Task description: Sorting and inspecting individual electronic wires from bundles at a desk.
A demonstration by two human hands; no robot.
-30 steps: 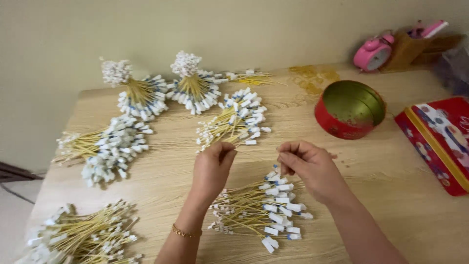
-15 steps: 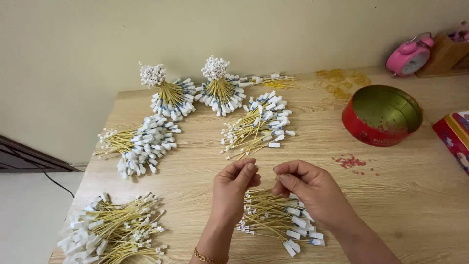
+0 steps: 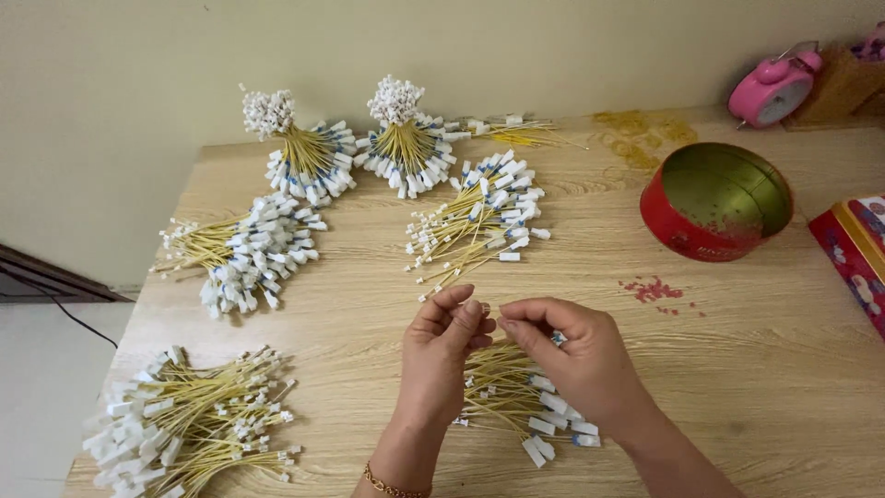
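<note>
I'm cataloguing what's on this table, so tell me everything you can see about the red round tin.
The red tin is a short round can with no lid on it. It looks like metal, with a shiny greenish-gold inside and nothing visible in it. It appears to tilt, its mouth turned toward the camera. It sits on the wooden table at the far right, touching nothing else, apart from both hands.

A home room: wooden table [image 3: 737,369] against a plain wall, pink alarm clock [image 3: 771,88], red tin [image 3: 714,203].

Soft, even indoor light, faint shadows, sharp focus throughout, slight wide-angle stretch at the edges.
</note>
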